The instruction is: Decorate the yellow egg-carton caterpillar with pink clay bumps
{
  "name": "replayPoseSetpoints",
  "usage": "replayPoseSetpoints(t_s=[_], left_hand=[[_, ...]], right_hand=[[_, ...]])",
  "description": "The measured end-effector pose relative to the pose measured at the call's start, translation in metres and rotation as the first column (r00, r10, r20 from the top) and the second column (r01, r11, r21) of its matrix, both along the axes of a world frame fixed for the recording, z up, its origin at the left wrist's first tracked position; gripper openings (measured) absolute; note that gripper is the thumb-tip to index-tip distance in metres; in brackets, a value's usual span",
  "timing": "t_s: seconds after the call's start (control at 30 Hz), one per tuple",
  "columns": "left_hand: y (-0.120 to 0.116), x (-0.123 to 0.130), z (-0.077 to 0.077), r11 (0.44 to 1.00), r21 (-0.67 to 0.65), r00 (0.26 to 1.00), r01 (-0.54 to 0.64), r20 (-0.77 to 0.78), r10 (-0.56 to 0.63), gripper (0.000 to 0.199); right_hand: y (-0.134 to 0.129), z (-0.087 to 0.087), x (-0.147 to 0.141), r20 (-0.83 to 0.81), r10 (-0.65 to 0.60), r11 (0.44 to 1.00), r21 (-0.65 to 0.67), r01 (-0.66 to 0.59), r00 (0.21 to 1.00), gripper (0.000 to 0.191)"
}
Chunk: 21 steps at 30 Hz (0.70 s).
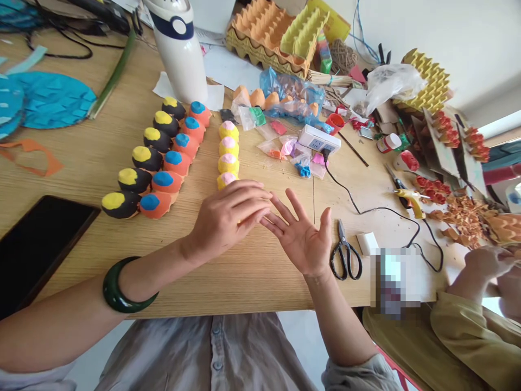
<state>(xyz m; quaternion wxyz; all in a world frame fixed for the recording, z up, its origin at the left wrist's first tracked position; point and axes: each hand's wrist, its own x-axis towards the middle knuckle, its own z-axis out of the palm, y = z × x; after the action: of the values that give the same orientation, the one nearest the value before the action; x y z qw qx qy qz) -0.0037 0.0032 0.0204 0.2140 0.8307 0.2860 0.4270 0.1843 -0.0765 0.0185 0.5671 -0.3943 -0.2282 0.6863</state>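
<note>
Across the pale wood-grained desk (195,244), a row of yellow molded cups topped with pink (228,146) runs away from the person; four show, its near end partly behind the left hand (217,217). That hand, with a dark green bangle (118,285) on its arm, has its back up, fingers close together and nearly straight; I can't tell whether anything is pinched underneath. The right hand (303,239), nearer the person and to the right of the row, is palm up, fingers spread, holding nothing. Their fingertips meet or nearly meet.

Left of the row stand six black cups with yellow tops (140,157) beside six orange cups with blue tops (174,161); farther left lie a black phone-like slab (44,244) and a blue textured oval (52,100). Beyond the row are a white bottle with a navy band (179,54) and stacked orange and yellow egg trays (271,38). To its right come small bags of coloured clay-like material (288,145), a white power strip (319,139) and, nearer the person, black-handled scissors (345,255). Well right of it, another person's olive sleeve (472,331) shows at the desk, below a pale wall (459,32).
</note>
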Motion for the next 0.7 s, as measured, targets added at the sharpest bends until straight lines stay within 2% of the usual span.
replayPoseSetpoints(t_s=[0.1,0.23,0.33,0.4,0.53,0.7], left_hand=[[0.001,-0.002,0.008,0.994,-0.066,0.995,-0.087,0.051,0.091,0.019],[-0.006,0.002,0.020,0.970,-0.242,0.987,-0.012,0.155,0.051,0.020],[-0.015,0.009,0.030,0.894,-0.444,0.974,0.066,0.224,0.040,0.021],[-0.019,0.014,0.035,0.839,-0.531,0.967,0.116,0.255,0.028,0.022],[-0.021,0.018,0.038,0.769,-0.615,0.955,0.175,0.297,0.020,0.024],[-0.021,0.016,0.033,0.692,-0.695,0.957,0.195,0.288,0.019,0.027]], right_hand=[[0.001,-0.003,0.001,0.007,0.015,1.000,0.007,-0.015,1.000,0.082],[0.002,-0.011,0.000,0.052,0.054,0.998,0.016,-0.055,0.997,0.084],[0.002,-0.018,-0.001,0.109,0.092,0.993,0.064,-0.099,0.990,0.075],[0.001,-0.023,-0.001,0.144,0.091,0.986,0.128,-0.109,0.985,0.065],[-0.002,-0.027,-0.001,0.283,0.030,0.970,0.224,-0.096,0.959,0.048],[-0.004,-0.022,-0.001,0.431,-0.041,0.967,0.243,-0.072,0.901,0.048]])
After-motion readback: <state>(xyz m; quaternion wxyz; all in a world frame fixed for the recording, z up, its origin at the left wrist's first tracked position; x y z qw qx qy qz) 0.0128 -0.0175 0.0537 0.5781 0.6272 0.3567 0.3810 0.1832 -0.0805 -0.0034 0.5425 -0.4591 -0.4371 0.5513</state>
